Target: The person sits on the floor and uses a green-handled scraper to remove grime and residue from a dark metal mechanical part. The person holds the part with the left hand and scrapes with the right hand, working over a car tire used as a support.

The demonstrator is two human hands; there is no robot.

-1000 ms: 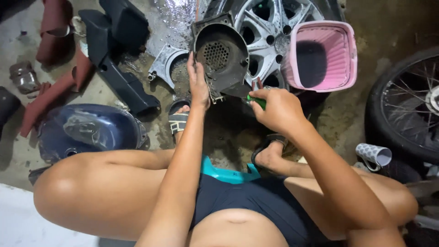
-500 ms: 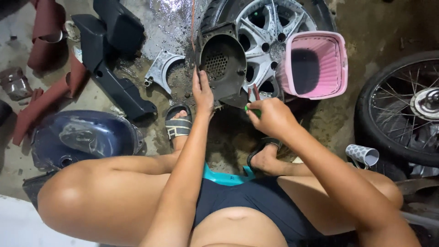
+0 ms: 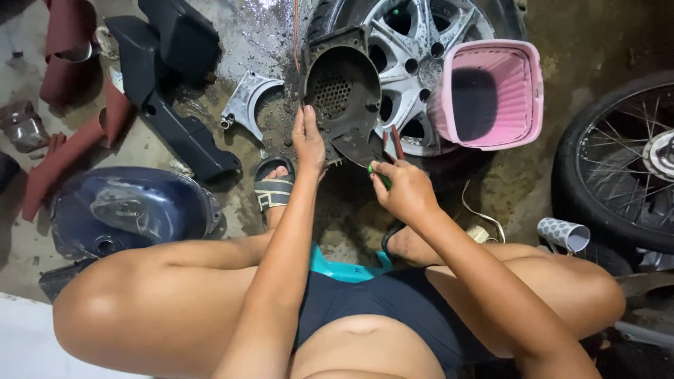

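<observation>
A dark, greasy engine fan cover (image 3: 345, 98) with a perforated round grille stands tilted on the wet floor, leaning against a tyre. My left hand (image 3: 308, 140) grips its lower left edge. My right hand (image 3: 403, 189) is closed around a green-handled tool (image 3: 380, 177), whose tip meets the cover's lower right corner. I sit low on a teal stool (image 3: 347, 267), knees spread, sandalled feet on the ground below the cover.
Behind the cover lies a silver alloy wheel (image 3: 414, 49) with a pink plastic basket (image 3: 491, 95) on it. A spoked wheel (image 3: 625, 161) stands at right with a patterned cup (image 3: 564, 234). A dark blue fuel tank (image 3: 130, 210), black fairing panels (image 3: 175, 84) and a metal bracket (image 3: 247, 102) lie at left.
My view has drifted slightly. Both hands stay on the cover, the left sliding a little lower along its edge. The right hand keeps working the tool at the lower corner.
</observation>
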